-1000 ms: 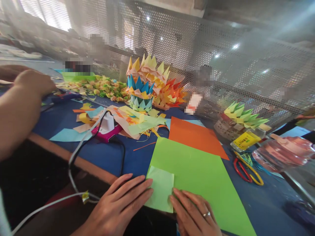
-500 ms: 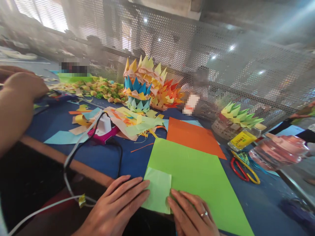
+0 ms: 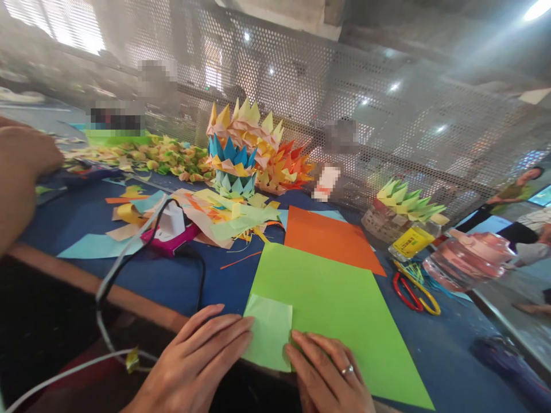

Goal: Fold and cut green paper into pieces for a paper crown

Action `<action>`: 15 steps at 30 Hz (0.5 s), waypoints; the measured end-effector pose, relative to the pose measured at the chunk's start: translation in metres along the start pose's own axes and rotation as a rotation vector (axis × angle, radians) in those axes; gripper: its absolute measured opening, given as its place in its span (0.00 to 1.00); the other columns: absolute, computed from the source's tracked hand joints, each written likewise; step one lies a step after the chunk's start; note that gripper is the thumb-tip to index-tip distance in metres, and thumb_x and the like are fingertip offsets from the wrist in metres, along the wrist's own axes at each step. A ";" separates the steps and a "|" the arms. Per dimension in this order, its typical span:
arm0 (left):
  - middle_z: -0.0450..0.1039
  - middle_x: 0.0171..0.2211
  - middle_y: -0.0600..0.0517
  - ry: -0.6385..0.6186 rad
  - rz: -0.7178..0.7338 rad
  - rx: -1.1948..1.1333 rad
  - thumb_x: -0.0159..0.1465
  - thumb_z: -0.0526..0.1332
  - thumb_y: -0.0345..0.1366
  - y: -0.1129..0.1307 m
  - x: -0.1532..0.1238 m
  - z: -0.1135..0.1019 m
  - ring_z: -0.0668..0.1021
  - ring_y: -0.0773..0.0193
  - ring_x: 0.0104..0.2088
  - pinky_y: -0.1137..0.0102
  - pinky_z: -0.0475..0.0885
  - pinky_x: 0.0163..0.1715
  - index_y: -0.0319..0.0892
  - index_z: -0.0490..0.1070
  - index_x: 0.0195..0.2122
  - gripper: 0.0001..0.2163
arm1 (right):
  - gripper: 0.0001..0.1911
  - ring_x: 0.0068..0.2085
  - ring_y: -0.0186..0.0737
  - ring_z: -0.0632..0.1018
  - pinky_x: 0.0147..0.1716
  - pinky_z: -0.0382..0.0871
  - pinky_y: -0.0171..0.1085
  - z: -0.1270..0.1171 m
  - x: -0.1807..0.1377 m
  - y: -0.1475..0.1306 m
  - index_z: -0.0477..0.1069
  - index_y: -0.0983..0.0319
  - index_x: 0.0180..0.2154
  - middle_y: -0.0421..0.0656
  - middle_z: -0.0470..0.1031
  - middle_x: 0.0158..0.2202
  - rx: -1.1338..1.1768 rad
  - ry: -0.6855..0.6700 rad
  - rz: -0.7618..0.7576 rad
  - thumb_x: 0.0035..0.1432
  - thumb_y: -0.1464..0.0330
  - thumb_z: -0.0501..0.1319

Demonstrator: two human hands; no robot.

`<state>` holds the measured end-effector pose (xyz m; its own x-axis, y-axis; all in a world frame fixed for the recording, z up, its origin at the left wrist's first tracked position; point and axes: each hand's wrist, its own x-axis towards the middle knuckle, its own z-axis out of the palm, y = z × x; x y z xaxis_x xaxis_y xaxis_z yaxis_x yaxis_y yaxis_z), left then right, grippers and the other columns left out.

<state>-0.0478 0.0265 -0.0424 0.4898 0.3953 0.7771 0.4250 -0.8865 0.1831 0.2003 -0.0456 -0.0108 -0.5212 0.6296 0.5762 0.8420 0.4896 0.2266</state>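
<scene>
A small pale green paper square (image 3: 270, 332) lies over the near left part of a larger bright green sheet (image 3: 327, 310), by the table's front edge. Along its left side, my left hand (image 3: 198, 350) holds it with the fingers close together and nearly straight; the thumb is hidden. My right hand (image 3: 329, 367), with a ring on one finger, has its fingertips on the square's right edge, fingers bent and thumb out of sight beneath. Beyond the green sheet lies an orange sheet (image 3: 329, 238).
Folded paper crowns (image 3: 241, 149) stand at the back before a perforated metal screen (image 3: 284, 86). Paper scraps (image 3: 224, 215) and a pink power strip (image 3: 170, 240) with cables lie left. Red-and-yellow-handled scissors (image 3: 415, 292) and a pink bottle (image 3: 469, 258) are right. Another person's arm (image 3: 21, 178) reaches in at left.
The whole view has shifted slightly, so things sit a little further left. Both hands stay at the edges of the pale green square. The other person's arm shows less at the left.
</scene>
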 end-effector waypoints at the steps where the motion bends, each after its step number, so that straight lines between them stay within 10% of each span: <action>1: 0.78 0.46 0.50 0.035 -0.018 -0.023 0.66 0.47 0.22 0.000 0.001 0.002 0.75 0.64 0.49 0.64 0.60 0.59 0.41 0.73 0.49 0.18 | 0.16 0.49 0.41 0.76 0.47 0.69 0.38 0.001 0.000 0.000 0.73 0.59 0.51 0.37 0.73 0.54 -0.004 -0.003 -0.009 0.62 0.71 0.56; 15: 0.76 0.36 0.53 -0.038 -0.049 -0.231 0.66 0.50 0.22 -0.005 0.030 -0.002 0.76 0.66 0.40 0.62 0.60 0.57 0.44 0.73 0.46 0.16 | 0.15 0.46 0.39 0.77 0.44 0.70 0.37 -0.004 0.008 -0.002 0.75 0.60 0.48 0.38 0.77 0.50 0.003 0.043 -0.003 0.63 0.72 0.55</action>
<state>-0.0367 0.0426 -0.0189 0.5035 0.4438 0.7412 0.2653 -0.8959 0.3563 0.1951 -0.0437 -0.0038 -0.5169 0.6018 0.6088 0.8402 0.4930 0.2259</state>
